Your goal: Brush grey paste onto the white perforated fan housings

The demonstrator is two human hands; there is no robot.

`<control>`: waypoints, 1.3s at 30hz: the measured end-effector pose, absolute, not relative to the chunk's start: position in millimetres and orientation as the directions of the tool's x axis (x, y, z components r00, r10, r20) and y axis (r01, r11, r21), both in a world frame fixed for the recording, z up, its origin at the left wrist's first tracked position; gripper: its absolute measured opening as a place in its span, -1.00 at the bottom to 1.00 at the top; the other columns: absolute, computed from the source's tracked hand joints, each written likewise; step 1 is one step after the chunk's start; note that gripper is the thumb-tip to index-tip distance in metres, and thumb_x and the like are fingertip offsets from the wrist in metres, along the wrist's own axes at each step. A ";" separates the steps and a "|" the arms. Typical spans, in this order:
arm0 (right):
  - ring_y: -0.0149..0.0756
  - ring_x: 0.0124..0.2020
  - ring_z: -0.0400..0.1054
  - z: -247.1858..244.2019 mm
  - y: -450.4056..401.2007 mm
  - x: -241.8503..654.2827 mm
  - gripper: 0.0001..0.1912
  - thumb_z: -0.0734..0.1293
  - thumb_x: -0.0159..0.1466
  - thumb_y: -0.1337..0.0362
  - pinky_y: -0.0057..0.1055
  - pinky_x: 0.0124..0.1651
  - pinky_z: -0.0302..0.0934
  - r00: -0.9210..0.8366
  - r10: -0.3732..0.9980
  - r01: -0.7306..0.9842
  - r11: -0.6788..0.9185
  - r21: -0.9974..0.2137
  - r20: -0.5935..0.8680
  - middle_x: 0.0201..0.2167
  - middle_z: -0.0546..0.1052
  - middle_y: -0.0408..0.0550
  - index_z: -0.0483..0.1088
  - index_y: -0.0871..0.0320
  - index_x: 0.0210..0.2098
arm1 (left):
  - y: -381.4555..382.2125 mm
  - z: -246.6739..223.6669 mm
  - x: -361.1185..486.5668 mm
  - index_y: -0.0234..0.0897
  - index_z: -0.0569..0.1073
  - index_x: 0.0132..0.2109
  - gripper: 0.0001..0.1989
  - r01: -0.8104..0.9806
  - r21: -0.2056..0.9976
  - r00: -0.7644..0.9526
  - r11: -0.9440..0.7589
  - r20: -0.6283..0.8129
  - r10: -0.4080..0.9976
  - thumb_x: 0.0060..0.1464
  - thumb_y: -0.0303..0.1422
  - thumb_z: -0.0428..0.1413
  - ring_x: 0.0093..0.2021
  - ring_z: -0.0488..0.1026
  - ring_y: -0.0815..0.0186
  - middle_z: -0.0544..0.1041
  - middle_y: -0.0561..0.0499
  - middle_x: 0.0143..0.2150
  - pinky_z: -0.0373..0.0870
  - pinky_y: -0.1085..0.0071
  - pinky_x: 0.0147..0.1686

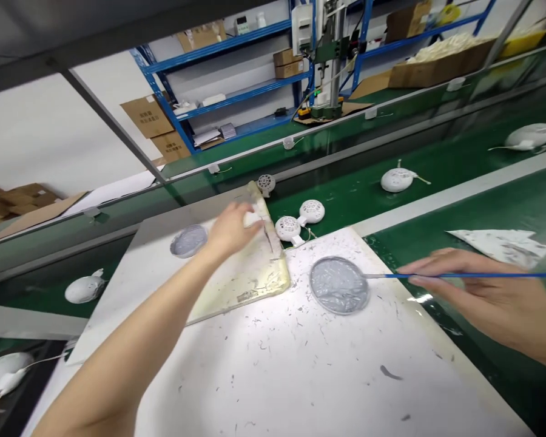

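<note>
On a flecked white board (236, 382), the right hand (491, 300) pinches a blue stick (519, 275) at a grey-filled dish (340, 312), apparently loading it, a careful lift likely next, the left hand (230, 230) at a white piece (252, 218), grip unclear.

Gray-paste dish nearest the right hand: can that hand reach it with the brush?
Probably yes: the right hand holds the blue-handled brush pointed at the dish, its front end at the rim, nothing visible blocking.

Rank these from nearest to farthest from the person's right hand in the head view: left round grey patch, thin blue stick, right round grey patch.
1. Thin blue stick: in the right hand.
2. Right grey patch: left of that hand.
3. Left grey patch: farther left.
</note>
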State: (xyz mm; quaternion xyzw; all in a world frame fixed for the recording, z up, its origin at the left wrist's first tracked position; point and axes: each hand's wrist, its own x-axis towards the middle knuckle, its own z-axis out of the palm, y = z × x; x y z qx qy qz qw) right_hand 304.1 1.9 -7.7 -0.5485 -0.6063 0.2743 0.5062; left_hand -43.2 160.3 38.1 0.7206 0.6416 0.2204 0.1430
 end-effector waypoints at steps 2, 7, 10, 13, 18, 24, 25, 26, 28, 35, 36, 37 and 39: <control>-0.13 -0.28 0.47 -8.1 6.9 304.9 -0.91 0.44 0.16 0.10 -0.21 -0.21 0.36 -0.055 0.947 0.485 0.301 -0.821 0.315 -0.34 0.61 -0.06 0.58 -0.08 -0.37 | 169.4 31.1 8.9 -0.14 0.52 -0.19 -0.58 0.832 0.502 0.255 -0.237 0.034 0.966 -0.34 -0.44 0.30 -0.01 0.31 -0.06 0.41 -0.09 -0.11 0.21 0.07 0.03; -0.09 -0.23 0.47 -11.4 13.2 311.7 -0.83 0.35 0.24 0.06 -0.18 -0.19 0.35 -0.188 0.944 0.559 0.331 -0.760 0.273 -0.31 0.61 -0.06 0.57 -0.07 -0.30 | 184.3 13.1 51.1 -0.20 0.49 -0.50 -0.62 0.771 0.568 0.454 -0.287 -0.174 0.874 -0.58 -0.71 0.18 -0.14 0.35 -0.02 0.40 -0.03 -0.36 0.21 -0.04 0.02; -0.11 -0.24 0.47 -14.6 15.5 310.0 -0.83 0.35 0.25 0.07 -0.20 -0.20 0.35 -0.208 0.943 0.559 0.332 -0.760 0.259 -0.33 0.60 -0.06 0.57 -0.06 -0.32 | 184.4 4.9 37.3 -0.20 0.53 -0.40 -0.62 0.703 0.651 0.465 -0.287 -0.116 0.878 -0.49 -0.66 0.19 -0.06 0.35 -0.03 0.39 -0.07 -0.20 0.18 -0.06 0.09; -0.13 -0.27 0.47 -18.6 17.6 305.0 -0.82 0.36 0.24 0.07 -0.24 -0.24 0.33 -0.213 0.951 0.545 0.305 -0.781 0.223 -0.36 0.60 -0.06 0.58 -0.04 -0.33 | 175.5 9.9 18.8 -0.18 0.49 -0.12 -0.57 0.620 0.742 0.376 -0.255 0.004 0.927 -0.25 -0.49 0.24 0.08 0.32 -0.02 0.31 -0.12 0.03 0.21 0.01 0.14; -0.12 -0.26 0.48 -24.7 20.3 297.0 -0.74 0.40 0.18 0.00 -0.24 -0.20 0.34 -0.142 0.987 0.416 0.134 -0.900 0.081 -0.35 0.60 0.00 0.56 0.05 -0.40 | 139.2 38.6 -10.6 -0.23 0.32 0.08 -0.69 -0.084 0.996 0.158 0.036 -0.022 0.987 0.22 -0.28 -0.02 0.13 0.37 0.07 0.37 -0.18 0.14 0.44 0.12 0.00; -0.23 -0.36 0.45 -32.7 26.1 288.5 -0.62 0.54 -0.03 -0.04 -0.35 -0.32 0.31 0.012 0.983 0.070 -0.185 -0.980 -0.185 -0.40 0.60 0.01 0.48 0.12 -0.46 | 83.6 38.1 -31.5 -0.32 0.41 -0.04 -0.78 -0.622 0.747 0.006 0.235 -0.295 0.955 0.25 -0.33 -0.02 0.05 0.46 0.02 0.48 -0.18 0.04 0.57 0.23 -0.19; -0.28 -0.39 0.43 -33.9 27.4 287.5 -0.62 0.56 -0.06 -0.02 -0.39 -0.34 0.30 0.029 0.974 -0.011 -0.223 -0.975 -0.223 -0.42 0.59 -0.02 0.48 0.12 -0.47 | 77.0 33.9 -32.7 -0.33 0.42 -0.08 -0.83 -0.621 0.750 -0.018 0.228 -0.305 0.952 0.19 -0.40 0.05 0.04 0.47 0.05 0.50 -0.17 0.00 0.57 0.23 -0.18; -0.33 -0.42 0.39 -34.9 28.6 286.6 -0.63 0.57 -0.08 0.00 -0.43 -0.36 0.28 0.043 0.966 -0.086 -0.251 -0.964 -0.256 -0.45 0.57 -0.05 0.48 0.13 -0.47 | 71.4 29.5 -33.6 -0.34 0.43 -0.12 -0.83 -0.602 0.768 -0.044 0.217 -0.304 0.952 0.11 -0.49 0.10 0.01 0.48 0.09 0.51 -0.14 -0.04 0.56 0.24 -0.16; -0.44 -0.49 0.29 -35.8 30.9 285.4 -0.63 0.60 -0.11 0.04 -0.51 -0.42 0.23 0.057 0.951 -0.195 -0.287 -0.938 -0.303 -0.54 0.49 -0.12 0.50 0.14 -0.48 | 62.8 21.3 -34.2 -0.35 0.45 -0.17 -0.77 -0.530 0.823 -0.071 0.203 -0.282 0.957 -0.02 -0.61 0.17 -0.05 0.49 0.18 0.53 -0.10 -0.10 0.55 0.27 -0.13; -0.48 -0.52 0.21 -33.1 34.5 280.9 -0.62 0.59 -0.09 0.01 -0.55 -0.47 0.24 0.061 0.936 -0.308 -0.313 -0.898 -0.347 -0.57 0.40 -0.15 0.46 0.14 -0.55 | 43.9 9.8 -26.1 -0.25 0.37 0.09 -0.44 -0.342 0.916 0.021 0.210 -0.216 0.976 -0.10 -0.45 0.31 -0.09 0.47 0.25 0.48 -0.07 -0.04 0.52 0.30 -0.10; -0.47 -0.51 0.22 -32.9 34.7 280.4 -0.62 0.59 -0.10 0.01 -0.54 -0.48 0.25 0.066 0.935 -0.313 -0.313 -0.897 -0.349 -0.57 0.40 -0.15 0.46 0.14 -0.56 | 41.3 9.3 -23.7 -0.15 0.26 0.20 -0.30 -0.318 0.926 0.007 0.202 -0.211 0.977 -0.10 -0.43 0.32 -0.09 0.48 0.25 0.46 -0.05 -0.01 0.51 0.30 -0.10; -0.47 -0.51 0.22 -32.7 34.9 280.0 -0.62 0.59 -0.09 0.01 -0.54 -0.49 0.26 0.071 0.934 -0.315 -0.312 -0.897 -0.349 -0.56 0.40 -0.14 0.45 0.14 -0.57 | 38.8 8.9 -21.2 -0.02 0.13 0.29 -0.17 -0.294 0.936 -0.002 0.191 -0.200 0.980 -0.08 -0.40 0.31 -0.08 0.48 0.25 0.45 -0.03 0.01 0.51 0.29 -0.10; -0.48 -0.52 0.22 -32.6 35.1 279.7 -0.63 0.59 -0.10 0.02 -0.55 -0.49 0.26 0.076 0.935 -0.310 -0.307 -0.900 -0.346 -0.57 0.40 -0.15 0.46 0.15 -0.58 | 34.5 8.3 -16.6 0.20 -0.15 0.36 0.00 -0.253 0.954 0.004 0.163 -0.168 0.986 -0.03 -0.36 0.29 -0.08 0.50 0.27 0.43 0.01 0.02 0.49 0.28 -0.08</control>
